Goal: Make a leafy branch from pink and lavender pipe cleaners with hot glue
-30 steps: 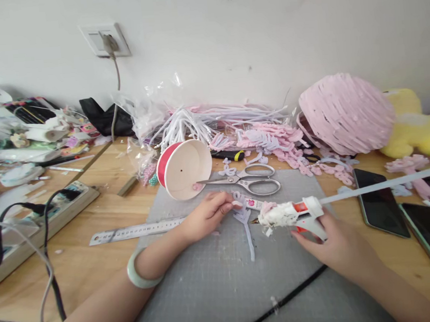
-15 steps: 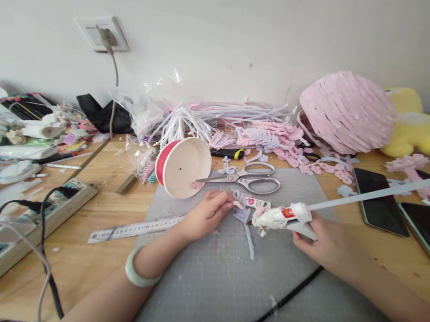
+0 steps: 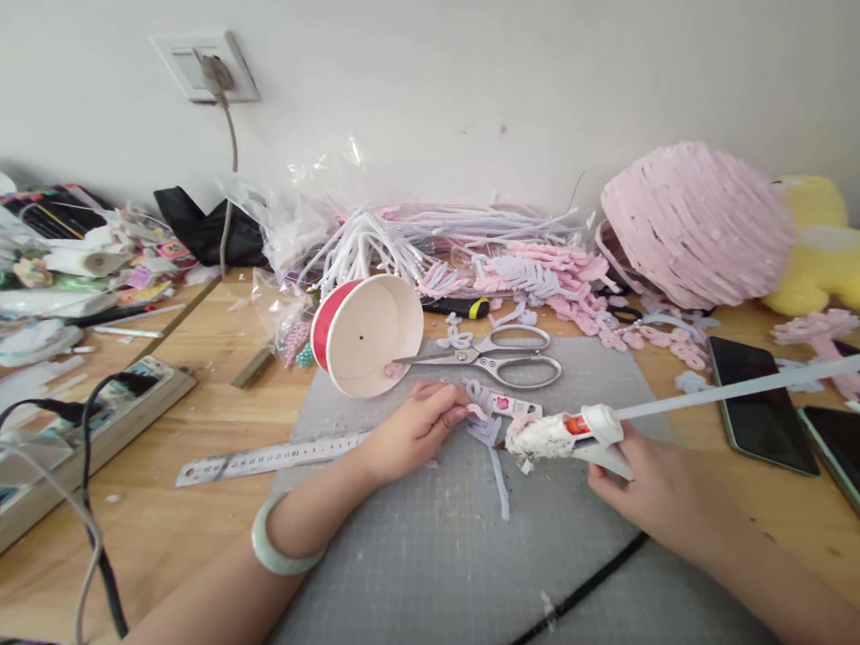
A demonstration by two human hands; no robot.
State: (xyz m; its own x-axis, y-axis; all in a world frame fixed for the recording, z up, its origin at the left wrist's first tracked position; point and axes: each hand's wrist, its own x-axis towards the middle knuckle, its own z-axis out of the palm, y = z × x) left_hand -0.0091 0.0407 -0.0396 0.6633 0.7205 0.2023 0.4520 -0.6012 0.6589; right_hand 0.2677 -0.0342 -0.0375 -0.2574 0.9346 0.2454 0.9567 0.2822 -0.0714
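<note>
My left hand [image 3: 425, 425] is closed, pinching a small pink fuzzy piece [image 3: 475, 411] beside a lilac pipe-cleaner shape [image 3: 484, 428] whose stem points down over the grey cutting mat [image 3: 420, 554]. My right hand [image 3: 639, 470] grips the handle of a white glue gun [image 3: 567, 433], with a long translucent glue stick [image 3: 752, 387] sticking out of its back. The gun's nozzle points left, close to the lilac shape. Just behind lies a small white card [image 3: 517, 407] with a pink print.
Scissors [image 3: 504, 356] and a red-and-white paper bowl [image 3: 375, 335] lie behind my hands. A steel ruler [image 3: 262, 462] is at the left, two phones [image 3: 760, 404] at the right. A black cable [image 3: 588, 585] crosses the mat's front. Pink pipe-cleaner pieces [image 3: 569, 280] are piled by the wall.
</note>
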